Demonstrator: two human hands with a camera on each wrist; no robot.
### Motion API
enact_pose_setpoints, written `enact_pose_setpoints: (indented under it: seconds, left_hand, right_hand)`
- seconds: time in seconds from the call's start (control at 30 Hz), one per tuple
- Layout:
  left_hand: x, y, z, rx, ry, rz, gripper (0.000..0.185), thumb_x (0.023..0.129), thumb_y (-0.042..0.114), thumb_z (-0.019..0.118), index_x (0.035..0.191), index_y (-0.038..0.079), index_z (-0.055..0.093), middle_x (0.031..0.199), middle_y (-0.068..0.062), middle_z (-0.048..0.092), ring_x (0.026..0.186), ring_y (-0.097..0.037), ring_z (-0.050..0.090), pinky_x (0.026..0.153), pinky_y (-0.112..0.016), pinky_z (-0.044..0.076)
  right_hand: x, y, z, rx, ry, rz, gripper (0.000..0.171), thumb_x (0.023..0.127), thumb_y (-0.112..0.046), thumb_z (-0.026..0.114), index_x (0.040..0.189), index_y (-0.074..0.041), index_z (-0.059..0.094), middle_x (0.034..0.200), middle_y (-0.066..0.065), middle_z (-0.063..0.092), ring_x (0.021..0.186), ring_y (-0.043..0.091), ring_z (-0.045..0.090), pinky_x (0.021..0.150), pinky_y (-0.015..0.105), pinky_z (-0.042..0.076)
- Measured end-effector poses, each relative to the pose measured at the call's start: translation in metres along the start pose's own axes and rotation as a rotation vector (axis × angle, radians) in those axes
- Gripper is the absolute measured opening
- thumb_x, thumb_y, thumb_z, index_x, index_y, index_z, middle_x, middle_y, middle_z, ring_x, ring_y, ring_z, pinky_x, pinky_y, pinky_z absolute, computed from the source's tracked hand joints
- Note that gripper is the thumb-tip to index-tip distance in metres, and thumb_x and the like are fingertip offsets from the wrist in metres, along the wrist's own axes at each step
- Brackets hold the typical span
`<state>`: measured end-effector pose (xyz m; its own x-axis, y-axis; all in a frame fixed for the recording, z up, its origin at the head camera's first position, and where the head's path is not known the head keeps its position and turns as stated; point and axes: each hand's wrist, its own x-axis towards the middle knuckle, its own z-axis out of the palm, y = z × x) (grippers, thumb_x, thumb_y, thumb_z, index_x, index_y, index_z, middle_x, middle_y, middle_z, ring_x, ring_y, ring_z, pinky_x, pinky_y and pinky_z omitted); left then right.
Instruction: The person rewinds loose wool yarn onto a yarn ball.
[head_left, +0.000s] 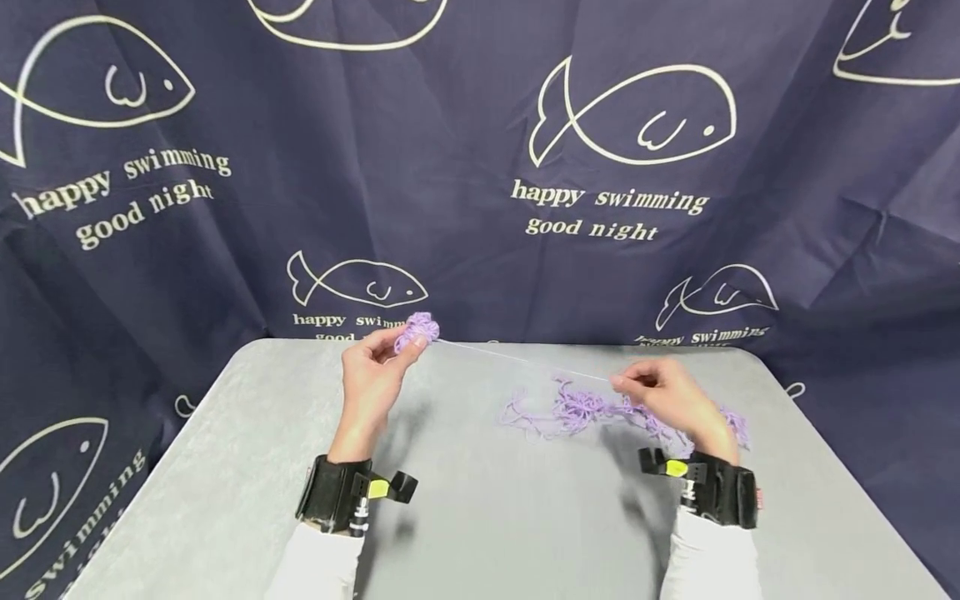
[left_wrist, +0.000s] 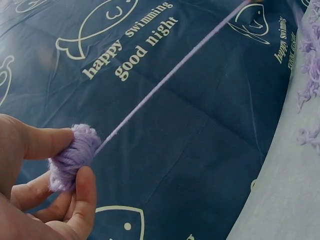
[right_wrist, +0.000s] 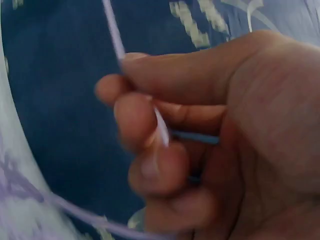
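My left hand [head_left: 372,379] holds a small wound ball of lilac yarn [left_wrist: 75,157] between thumb and fingers, raised above the far left part of the table. From the ball a strand of yarn [left_wrist: 170,75] runs taut to my right hand [head_left: 667,400]. There the thumb and curled fingers [right_wrist: 135,117] pinch the strand, and a piece of it shows between the fingers in the right wrist view. Under and beside the right hand, a loose tangle of the same yarn [head_left: 581,408] lies on the table, partly covered by that hand.
The grey table [head_left: 487,525] has rounded far corners. Right behind it hangs a dark blue curtain [head_left: 465,167] printed with white fish and lettering. A trailing length of yarn [right_wrist: 95,218] runs from the tangle toward the right hand's lower fingers.
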<state>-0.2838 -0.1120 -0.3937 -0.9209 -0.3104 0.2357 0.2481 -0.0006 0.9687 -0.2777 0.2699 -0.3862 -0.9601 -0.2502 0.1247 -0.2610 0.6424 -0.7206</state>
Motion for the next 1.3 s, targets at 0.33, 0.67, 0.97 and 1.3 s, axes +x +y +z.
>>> enact_pose_setpoints:
  seconds: [0.33, 0.67, 0.97, 1.3]
  left_hand:
    - [0.010, 0.019, 0.003, -0.015, -0.044, 0.048, 0.032, 0.086, -0.002, 0.078, 0.117, -0.008, 0.071, 0.100, -0.009, 0.068, 0.082, -0.010, 0.062, 0.075, -0.017, 0.055]
    - [-0.009, 0.026, 0.013, -0.001, -0.213, 0.091, 0.031, 0.084, -0.006, 0.076, 0.114, -0.009, 0.070, 0.106, -0.018, 0.071, 0.085, -0.013, 0.063, 0.076, -0.019, 0.055]
    - [-0.025, 0.034, 0.017, -0.042, -0.315, 0.183, 0.030, 0.085, -0.002, 0.079, 0.113, -0.007, 0.072, 0.102, -0.014, 0.073, 0.090, -0.014, 0.066, 0.082, -0.027, 0.058]
    - [-0.028, 0.030, 0.024, -0.169, -0.132, 0.211, 0.031, 0.085, -0.006, 0.077, 0.115, -0.010, 0.070, 0.094, -0.012, 0.073, 0.072, -0.010, 0.064, 0.073, -0.026, 0.060]
  right_hand:
    - [0.015, 0.000, -0.008, -0.213, -0.047, 0.105, 0.030, 0.099, -0.031, 0.066, 0.099, -0.002, 0.075, 0.082, 0.004, 0.070, 0.075, 0.020, 0.063, 0.072, 0.040, 0.052]
    - [0.034, -0.063, 0.065, -0.021, 0.080, -0.203, 0.027, 0.097, -0.022, 0.070, 0.118, -0.005, 0.071, 0.118, 0.011, 0.072, 0.110, 0.032, 0.067, 0.098, 0.049, 0.052]
    - [0.041, -0.091, 0.125, 0.649, 0.009, -0.299, 0.026, 0.101, -0.004, 0.060, 0.121, 0.012, 0.065, 0.106, 0.020, 0.073, 0.092, 0.016, 0.070, 0.088, 0.033, 0.059]
    - [0.028, -0.100, 0.123, 0.327, 0.132, -0.343, 0.010, 0.094, -0.009, 0.073, 0.098, -0.005, 0.081, 0.087, 0.001, 0.074, 0.056, 0.009, 0.049, 0.049, 0.022, 0.040]
